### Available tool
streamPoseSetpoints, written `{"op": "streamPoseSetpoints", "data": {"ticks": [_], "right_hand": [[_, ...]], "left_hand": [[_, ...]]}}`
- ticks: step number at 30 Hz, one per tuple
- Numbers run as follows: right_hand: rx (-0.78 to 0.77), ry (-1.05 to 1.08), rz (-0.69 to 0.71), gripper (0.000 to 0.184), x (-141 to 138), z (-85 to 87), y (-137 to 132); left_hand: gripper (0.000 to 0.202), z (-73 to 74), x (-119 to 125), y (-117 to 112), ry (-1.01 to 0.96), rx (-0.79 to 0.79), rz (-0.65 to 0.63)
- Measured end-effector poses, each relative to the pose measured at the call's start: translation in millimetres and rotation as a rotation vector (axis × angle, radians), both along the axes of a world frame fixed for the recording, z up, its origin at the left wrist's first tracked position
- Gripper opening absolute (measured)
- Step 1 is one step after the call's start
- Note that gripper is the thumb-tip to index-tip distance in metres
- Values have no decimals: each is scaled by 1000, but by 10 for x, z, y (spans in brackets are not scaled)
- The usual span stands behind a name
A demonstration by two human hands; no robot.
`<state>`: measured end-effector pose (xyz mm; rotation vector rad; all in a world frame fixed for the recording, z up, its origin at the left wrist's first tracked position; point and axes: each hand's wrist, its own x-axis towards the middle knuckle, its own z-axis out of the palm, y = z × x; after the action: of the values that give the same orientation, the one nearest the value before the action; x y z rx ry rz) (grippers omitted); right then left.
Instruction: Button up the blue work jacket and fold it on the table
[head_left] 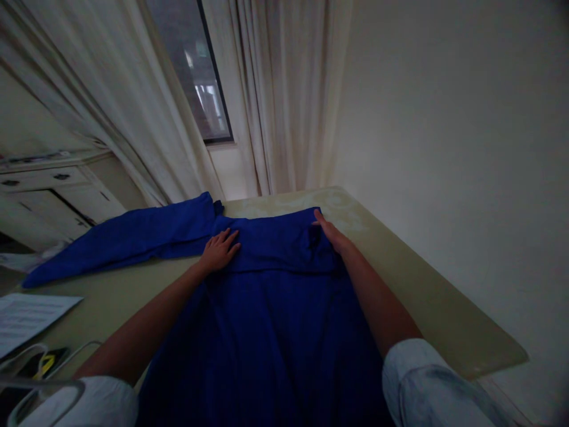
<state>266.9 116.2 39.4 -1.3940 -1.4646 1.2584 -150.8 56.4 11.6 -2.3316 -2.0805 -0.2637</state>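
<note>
A dark blue long-sleeved garment [267,332] is spread over the table, its near part running down past the bottom of the view. One of its sleeves [146,234] stretches out to the left. Flat on the upper left of the cloth rests my left hand [219,251], fingers spread. My right hand [332,232] touches the upper right edge, where the fabric bunches a little. Its visible fingers are stretched out along that edge, while the rest are hidden from this angle.
The pale green table [400,284] meets a white wall on the right. Printed paper [31,314] and a white cable [44,356] lie at the left. Behind are long curtains [288,101], a window [200,77] and a white cabinet [62,190].
</note>
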Motion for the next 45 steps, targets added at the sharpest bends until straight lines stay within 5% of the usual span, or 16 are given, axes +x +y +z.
{"op": "streamPoseSetpoints", "data": {"ticks": [2, 4, 7, 10, 13, 16, 19, 22, 24, 27, 30, 34, 36, 40, 43, 45], "right_hand": [[-37, -166, 126, 75, 87, 92, -11], [105, -298, 190, 86, 154, 167, -11], [402, -357, -23, 87, 234, 175, 23], [326, -498, -278, 76, 345, 64, 74], [211, -601, -303, 61, 435, -16, 126], [346, -635, -309, 55, 338, -1, 143], [568, -729, -135, 58, 18, -50, 29], [489, -909, 122, 72, -306, -258, -181], [424, -1011, 183, 78, -398, -405, -253], [431, -1063, 200, 78, -354, -488, -120], [396, -1107, 194, 76, -300, -384, 189], [472, -1210, 81, 70, -455, -129, 345], [586, -1201, 77, 66, -567, -19, 175], [681, -1101, 257, 64, -544, 60, -671], [694, -1021, 513, 70, -167, -20, -1517], [672, -1022, 432, 76, 229, -121, -2024]], "left_hand": [[70, -96, 21, -27, 35, -80, 81], [74, -156, 53, -30, 35, -97, 142], [78, -188, 63, -4, 24, -34, 148], [74, -208, 24, 14, 47, -33, 87], [72, -225, 7, 7, 72, -61, 80], [71, -188, 65, -25, 77, -35, 74], [71, -94, 142, -89, 66, 55, 150], [75, -7, 139, -199, 29, 127, 342], [77, 29, 110, -301, 30, 123, 357], [71, 102, 200, -503, 69, 136, 215], [64, 257, 632, -787, -7, 99, -40], [55, 468, 1430, -1364, -192, -88, -737], [51, 489, 1634, -1729, -220, -176, -882], [65, 346, 1471, -2486, -174, -245, -826], [86, 174, 1133, -2937, -117, -228, -753], [100, 52, 923, -3140, -83, -191, -615]]}}
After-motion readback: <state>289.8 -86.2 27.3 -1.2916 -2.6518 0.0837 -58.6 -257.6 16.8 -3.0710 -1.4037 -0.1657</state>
